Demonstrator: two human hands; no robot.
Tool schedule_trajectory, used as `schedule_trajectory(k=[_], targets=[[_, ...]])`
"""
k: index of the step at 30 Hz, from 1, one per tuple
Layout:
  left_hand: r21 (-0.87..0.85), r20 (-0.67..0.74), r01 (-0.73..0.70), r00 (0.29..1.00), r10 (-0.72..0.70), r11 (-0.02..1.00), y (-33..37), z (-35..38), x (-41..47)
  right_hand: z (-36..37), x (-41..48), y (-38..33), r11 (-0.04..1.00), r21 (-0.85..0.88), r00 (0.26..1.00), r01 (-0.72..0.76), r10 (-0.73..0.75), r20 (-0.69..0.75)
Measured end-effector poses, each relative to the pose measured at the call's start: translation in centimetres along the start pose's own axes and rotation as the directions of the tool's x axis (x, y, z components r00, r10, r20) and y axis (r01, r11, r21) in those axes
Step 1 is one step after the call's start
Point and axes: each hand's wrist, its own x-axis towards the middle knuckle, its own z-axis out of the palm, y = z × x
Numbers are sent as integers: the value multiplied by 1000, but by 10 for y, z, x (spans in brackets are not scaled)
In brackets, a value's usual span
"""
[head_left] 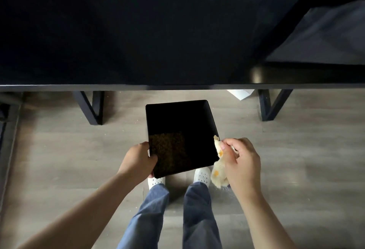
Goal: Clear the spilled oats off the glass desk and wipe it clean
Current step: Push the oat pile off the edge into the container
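Note:
The black glass desk (138, 31) fills the upper half of the head view, its front edge running across the frame. Below that edge, over the floor, my left hand (138, 160) grips the left side of a black square bin (209, 122). Brown oats (167, 148) lie in the bin's near left part. My right hand (241, 160) holds a pale yellow cloth (218, 173) with orange spots, right beside the bin's right rim. No oats show on the dark desk top.
Black V-shaped desk legs (92, 108) (272, 104) stand on the grey wood floor on both sides of the bin. A few crumbs lie on the floor (59, 160). A white object (241, 93) peeks out under the desk edge. My legs and white shoes are below the bin.

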Motion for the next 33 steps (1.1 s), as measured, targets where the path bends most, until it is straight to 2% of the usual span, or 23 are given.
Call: schedule_trajectory(k=[7, 11, 18, 22, 28, 33], targets=[[63, 40, -4, 999, 1, 998, 16, 71, 44, -2, -7, 76, 987, 47, 984, -154, 158, -87], [107, 40, -28, 999, 24, 994, 25, 114, 80, 2, 1, 121, 972, 60, 969, -229, 233, -79], [222, -6, -85, 996, 89, 971, 29, 183, 147, 34, 24, 203, 970, 27, 967, -242, 243, -80], [212, -30, -100, 994, 109, 972, 32, 203, 188, 61, 40, 239, 968, 50, 964, -245, 249, -94], [62, -91, -87, 992, 93, 994, 40, 217, 240, 90, 63, 270, 966, 150, 965, -209, 229, -128], [110, -193, -148, 967, 168, 983, 53, 222, 274, 109, 83, 285, 954, 213, 964, -209, 238, -120]])
